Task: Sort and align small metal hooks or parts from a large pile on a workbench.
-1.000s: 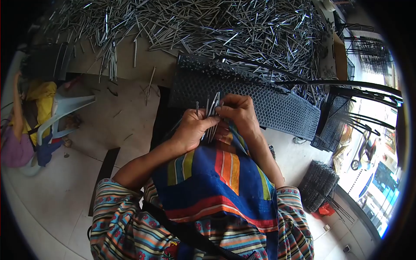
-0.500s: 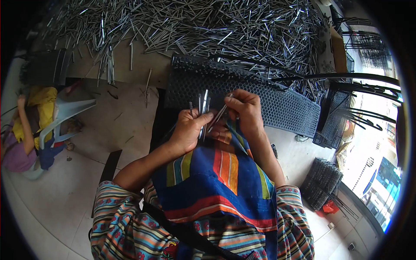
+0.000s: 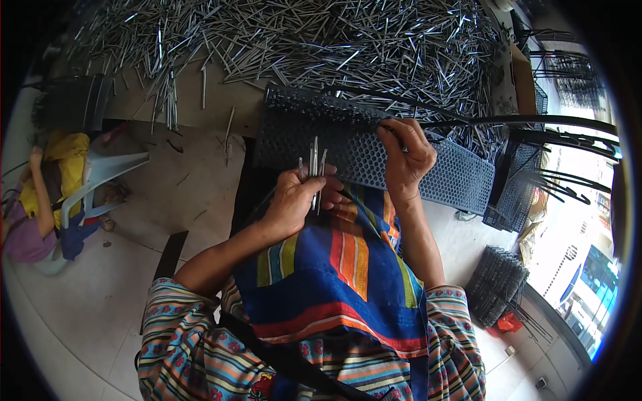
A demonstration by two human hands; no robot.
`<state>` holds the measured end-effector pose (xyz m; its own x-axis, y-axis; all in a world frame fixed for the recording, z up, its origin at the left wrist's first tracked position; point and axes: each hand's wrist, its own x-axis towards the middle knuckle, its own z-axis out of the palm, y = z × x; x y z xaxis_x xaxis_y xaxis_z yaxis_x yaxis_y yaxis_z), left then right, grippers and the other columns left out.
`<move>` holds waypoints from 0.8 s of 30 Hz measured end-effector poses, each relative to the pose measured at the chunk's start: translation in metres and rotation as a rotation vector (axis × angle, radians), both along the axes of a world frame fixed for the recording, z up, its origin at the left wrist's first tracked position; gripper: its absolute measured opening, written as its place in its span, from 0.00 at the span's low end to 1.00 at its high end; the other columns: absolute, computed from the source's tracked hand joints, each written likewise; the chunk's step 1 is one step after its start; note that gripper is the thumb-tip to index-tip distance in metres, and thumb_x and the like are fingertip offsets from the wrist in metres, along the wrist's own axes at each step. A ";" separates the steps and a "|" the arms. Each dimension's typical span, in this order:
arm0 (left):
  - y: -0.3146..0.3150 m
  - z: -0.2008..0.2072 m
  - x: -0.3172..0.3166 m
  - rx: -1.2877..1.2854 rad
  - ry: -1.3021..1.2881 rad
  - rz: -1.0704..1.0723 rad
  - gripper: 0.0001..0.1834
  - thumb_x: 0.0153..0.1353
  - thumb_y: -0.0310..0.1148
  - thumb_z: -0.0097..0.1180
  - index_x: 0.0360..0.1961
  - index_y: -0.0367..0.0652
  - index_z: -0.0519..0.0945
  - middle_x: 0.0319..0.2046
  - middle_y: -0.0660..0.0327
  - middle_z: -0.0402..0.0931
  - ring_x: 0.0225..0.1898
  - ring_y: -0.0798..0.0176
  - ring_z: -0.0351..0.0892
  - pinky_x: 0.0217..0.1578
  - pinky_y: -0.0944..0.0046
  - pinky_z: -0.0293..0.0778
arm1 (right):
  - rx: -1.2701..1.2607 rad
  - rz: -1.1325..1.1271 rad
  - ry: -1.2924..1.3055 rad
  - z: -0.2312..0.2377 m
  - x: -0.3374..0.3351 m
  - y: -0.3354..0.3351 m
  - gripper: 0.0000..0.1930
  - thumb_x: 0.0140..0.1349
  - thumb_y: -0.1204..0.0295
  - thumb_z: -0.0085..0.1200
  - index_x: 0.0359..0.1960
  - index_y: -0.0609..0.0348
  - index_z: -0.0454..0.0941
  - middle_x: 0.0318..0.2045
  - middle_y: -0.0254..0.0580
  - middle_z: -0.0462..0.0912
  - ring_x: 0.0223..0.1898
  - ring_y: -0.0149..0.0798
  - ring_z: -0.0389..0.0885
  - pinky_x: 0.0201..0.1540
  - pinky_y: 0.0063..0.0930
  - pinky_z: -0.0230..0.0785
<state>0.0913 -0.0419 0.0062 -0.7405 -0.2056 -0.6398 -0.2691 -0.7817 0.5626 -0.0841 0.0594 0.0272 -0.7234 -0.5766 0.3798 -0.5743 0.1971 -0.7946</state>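
Observation:
My left hand (image 3: 286, 206) is closed around several thin silvery metal rods (image 3: 314, 159), which stand up out of the grip above my lap. To the right, my right hand (image 3: 409, 159) is over the long dark perforated rack (image 3: 461, 172), its thumb and fingers pinched together near the rows of holes. What that pinch holds, if anything, is too small to make out. Small dark ends fill many of the holes along the rack's far side. A striped blue, red and orange cloth (image 3: 301, 267) covers my lap.
Beyond the rack, a big heap of loose metal rods (image 3: 321, 47) spreads over the table. Black curved bars (image 3: 535, 118) jut out at the right, with stacked dark racks (image 3: 496, 274) on the floor below. At the left, another person (image 3: 30, 234) sits on a pale plastic chair (image 3: 110, 170).
My right hand has moved right and up, away from my left hand to the rack. The rods seen between the two hands earlier no longer show there. My left hand keeps its rods.

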 end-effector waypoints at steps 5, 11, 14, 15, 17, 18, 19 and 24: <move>-0.001 -0.008 0.002 -0.033 0.092 -0.032 0.14 0.62 0.24 0.46 0.48 0.34 0.74 0.31 0.55 0.80 0.29 0.63 0.81 0.29 0.68 0.76 | -0.008 0.012 0.055 0.002 0.003 -0.002 0.08 0.50 0.86 0.59 0.32 0.66 0.82 0.28 0.40 0.81 0.27 0.28 0.77 0.30 0.17 0.68; -0.003 -0.002 0.002 0.058 0.030 0.008 0.12 0.63 0.23 0.46 0.46 0.34 0.74 0.32 0.54 0.80 0.31 0.62 0.82 0.31 0.68 0.78 | 0.009 -0.001 -0.025 0.005 0.004 0.002 0.08 0.50 0.88 0.58 0.33 0.68 0.82 0.29 0.40 0.81 0.29 0.28 0.78 0.32 0.18 0.69; -0.003 0.004 0.001 0.023 0.016 0.017 0.08 0.63 0.21 0.46 0.41 0.34 0.76 0.31 0.54 0.81 0.31 0.61 0.83 0.31 0.68 0.79 | 0.001 0.010 -0.009 0.002 0.008 0.004 0.09 0.49 0.87 0.58 0.33 0.67 0.82 0.29 0.40 0.82 0.30 0.30 0.79 0.32 0.19 0.69; -0.003 0.003 0.001 0.023 0.016 0.017 0.08 0.63 0.21 0.46 0.41 0.34 0.76 0.31 0.54 0.81 0.31 0.61 0.83 0.31 0.68 0.79 | -0.012 0.012 -0.018 0.001 0.010 0.005 0.09 0.48 0.87 0.59 0.32 0.66 0.82 0.30 0.41 0.82 0.30 0.32 0.80 0.32 0.20 0.70; -0.003 0.001 0.002 0.047 0.005 0.031 0.12 0.62 0.21 0.49 0.47 0.34 0.75 0.33 0.54 0.81 0.32 0.63 0.82 0.34 0.66 0.78 | 0.022 0.077 0.126 -0.004 0.015 0.010 0.10 0.45 0.84 0.60 0.32 0.63 0.82 0.29 0.41 0.82 0.28 0.34 0.80 0.31 0.23 0.70; -0.003 0.001 0.002 0.047 0.006 0.029 0.12 0.62 0.21 0.49 0.47 0.34 0.75 0.33 0.54 0.81 0.32 0.63 0.82 0.34 0.66 0.78 | 0.056 0.142 0.270 -0.005 0.017 0.012 0.11 0.43 0.82 0.62 0.31 0.61 0.83 0.29 0.41 0.81 0.26 0.36 0.80 0.30 0.26 0.70; -0.002 0.000 0.002 0.054 0.026 0.038 0.12 0.62 0.21 0.49 0.47 0.34 0.76 0.33 0.54 0.81 0.31 0.63 0.82 0.34 0.66 0.78 | 0.057 0.140 0.270 -0.005 0.021 0.013 0.11 0.43 0.82 0.62 0.31 0.61 0.83 0.29 0.41 0.81 0.26 0.36 0.80 0.30 0.26 0.70; -0.001 0.004 -0.001 0.063 -0.014 0.082 0.10 0.61 0.21 0.51 0.44 0.35 0.78 0.33 0.53 0.82 0.30 0.63 0.82 0.32 0.66 0.79 | 0.068 0.101 0.307 -0.009 0.022 0.011 0.11 0.42 0.79 0.64 0.31 0.58 0.83 0.29 0.40 0.82 0.28 0.39 0.81 0.29 0.28 0.70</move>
